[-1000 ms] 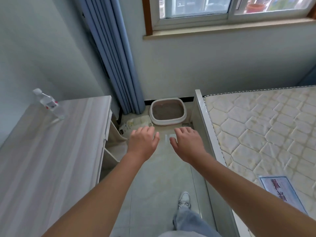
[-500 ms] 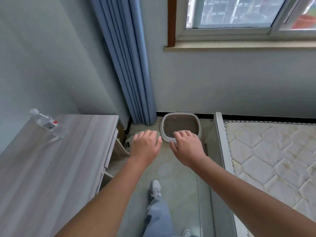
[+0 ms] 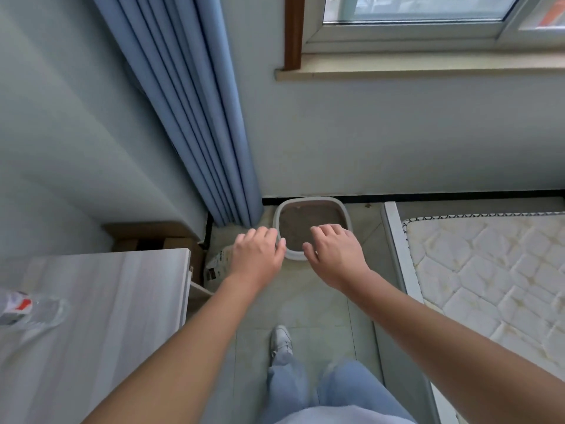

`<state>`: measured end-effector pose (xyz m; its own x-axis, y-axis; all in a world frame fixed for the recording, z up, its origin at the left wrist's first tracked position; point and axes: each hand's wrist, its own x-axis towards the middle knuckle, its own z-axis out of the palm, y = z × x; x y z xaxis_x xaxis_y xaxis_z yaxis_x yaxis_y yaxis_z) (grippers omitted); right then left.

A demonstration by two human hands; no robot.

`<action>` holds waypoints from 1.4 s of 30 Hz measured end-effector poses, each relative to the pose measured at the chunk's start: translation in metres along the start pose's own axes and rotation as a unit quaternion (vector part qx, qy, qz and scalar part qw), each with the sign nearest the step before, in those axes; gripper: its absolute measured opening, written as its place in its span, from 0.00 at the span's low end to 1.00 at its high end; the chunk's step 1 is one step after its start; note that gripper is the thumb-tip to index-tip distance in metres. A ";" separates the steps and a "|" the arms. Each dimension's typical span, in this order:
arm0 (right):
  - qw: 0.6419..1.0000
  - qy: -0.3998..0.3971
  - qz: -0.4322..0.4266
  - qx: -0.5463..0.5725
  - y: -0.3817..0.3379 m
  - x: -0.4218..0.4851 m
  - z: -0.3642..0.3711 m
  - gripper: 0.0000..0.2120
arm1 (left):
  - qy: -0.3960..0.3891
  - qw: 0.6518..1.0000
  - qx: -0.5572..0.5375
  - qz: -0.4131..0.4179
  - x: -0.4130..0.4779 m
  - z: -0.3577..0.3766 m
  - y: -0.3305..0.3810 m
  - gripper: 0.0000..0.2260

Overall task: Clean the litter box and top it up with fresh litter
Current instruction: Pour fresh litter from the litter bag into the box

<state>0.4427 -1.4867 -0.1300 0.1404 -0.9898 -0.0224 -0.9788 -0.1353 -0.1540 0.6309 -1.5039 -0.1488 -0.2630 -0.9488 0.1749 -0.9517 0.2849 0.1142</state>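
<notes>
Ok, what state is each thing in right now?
litter box: on the floor, uncovered, brownish litter inside.
litter bag: lying left of the box, partly hidden; open or sealed unclear.
left hand: fingers relaxed, holding nothing.
right hand: fingers relaxed, holding nothing.
bottle: lying on the desk, blurred.
curtain: gathered to one side.

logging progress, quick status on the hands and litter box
Left hand and right hand open, empty, held out ahead. Litter box on floor by the wall, brown litter inside, not yet touched. Bag lies on floor left of it.
</notes>
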 end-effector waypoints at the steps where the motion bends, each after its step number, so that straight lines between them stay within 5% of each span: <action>1: 1.000 -0.007 0.000 -0.001 0.001 0.006 0.004 0.22 | -0.005 1.000 -0.003 -0.002 0.004 0.004 -0.002 0.19; 19: 0.994 -0.101 0.019 0.032 0.038 0.103 0.108 0.17 | -0.069 0.996 -0.012 -0.046 0.051 0.111 -0.042 0.19; 42: 0.993 -0.034 0.076 0.089 0.184 0.232 0.538 0.22 | -0.057 0.997 -0.040 -0.016 0.142 0.591 -0.068 0.23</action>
<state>0.3753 -1.7179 -0.6952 0.0093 -0.9921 -0.1248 -0.9482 0.0308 -0.3161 0.5652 -1.7387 -0.7093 -0.2532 -0.9657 0.0579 -0.9453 0.2597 0.1972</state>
